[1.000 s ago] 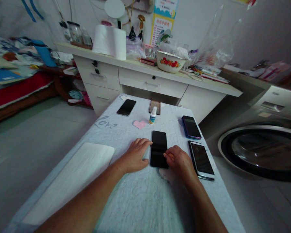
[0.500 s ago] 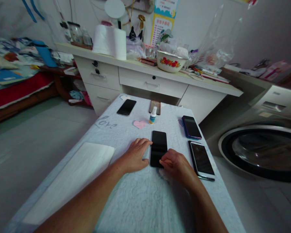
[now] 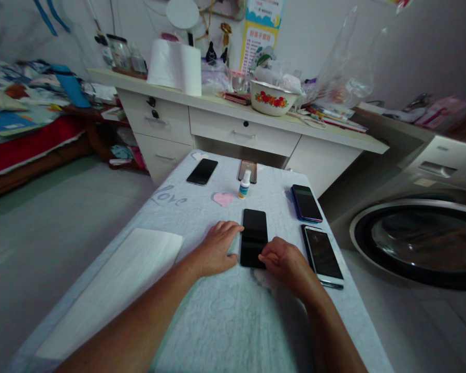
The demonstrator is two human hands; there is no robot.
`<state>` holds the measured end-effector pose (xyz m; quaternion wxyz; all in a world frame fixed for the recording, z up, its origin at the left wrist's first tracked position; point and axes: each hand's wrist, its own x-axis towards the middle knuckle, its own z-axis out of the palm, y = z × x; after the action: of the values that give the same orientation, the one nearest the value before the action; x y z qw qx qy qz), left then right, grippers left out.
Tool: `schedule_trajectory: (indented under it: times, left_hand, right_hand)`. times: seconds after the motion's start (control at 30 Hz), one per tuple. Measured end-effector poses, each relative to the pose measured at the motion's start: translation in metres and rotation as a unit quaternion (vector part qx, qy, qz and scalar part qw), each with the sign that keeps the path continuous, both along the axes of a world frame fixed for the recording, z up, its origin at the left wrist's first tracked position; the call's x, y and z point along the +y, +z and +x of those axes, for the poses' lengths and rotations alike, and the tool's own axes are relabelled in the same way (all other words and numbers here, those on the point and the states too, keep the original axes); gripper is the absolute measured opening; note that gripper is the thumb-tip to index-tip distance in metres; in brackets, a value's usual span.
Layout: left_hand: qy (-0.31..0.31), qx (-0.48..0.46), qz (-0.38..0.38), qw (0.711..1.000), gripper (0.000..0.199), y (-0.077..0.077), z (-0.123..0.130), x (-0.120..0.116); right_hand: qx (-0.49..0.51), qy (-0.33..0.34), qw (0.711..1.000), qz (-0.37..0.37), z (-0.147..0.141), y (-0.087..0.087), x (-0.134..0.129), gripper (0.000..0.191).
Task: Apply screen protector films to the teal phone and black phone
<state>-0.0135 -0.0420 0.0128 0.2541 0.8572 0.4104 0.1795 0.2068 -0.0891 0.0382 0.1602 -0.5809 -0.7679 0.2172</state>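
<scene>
A black phone (image 3: 253,235) lies screen up on the cloth-covered table (image 3: 225,326). My left hand (image 3: 218,248) rests at its left edge, fingertips touching the side, thumb and fingers apart. My right hand (image 3: 282,259) is at the phone's lower right edge with its fingers pinched together; whatever is between them is hidden or too small to name. Beyond the phone stands a small white spray bottle (image 3: 244,185), with a brown-edged phone or case (image 3: 252,171) lying just behind it.
Another phone (image 3: 202,171) lies at the table's far left. Stacked phones (image 3: 306,203) and a white-framed phone (image 3: 325,254) lie along the right edge. A folded white cloth (image 3: 116,285) covers the left side. Behind stands a desk (image 3: 225,124); at right, a washing machine (image 3: 431,207).
My right hand has shifted slightly to the right along the phone's lower edge. My left hand has stayed in place.
</scene>
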Motion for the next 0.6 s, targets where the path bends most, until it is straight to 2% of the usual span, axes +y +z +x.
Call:
schedule_trajectory:
  times: [0.27,0.6]
  left_hand:
    - [0.003,0.004,-0.005,1.0,0.064,0.0023,0.0006,0.0002]
    - [0.002,0.003,-0.004,1.0,0.064,0.0023,0.0003,0.0001]
  right_hand:
    - [-0.067,-0.089,0.994,0.023,0.0078,0.0008,0.0061,0.01]
    - [0.0,-0.008,1.0,-0.02,0.0081,0.0072,-0.0004,0.006]
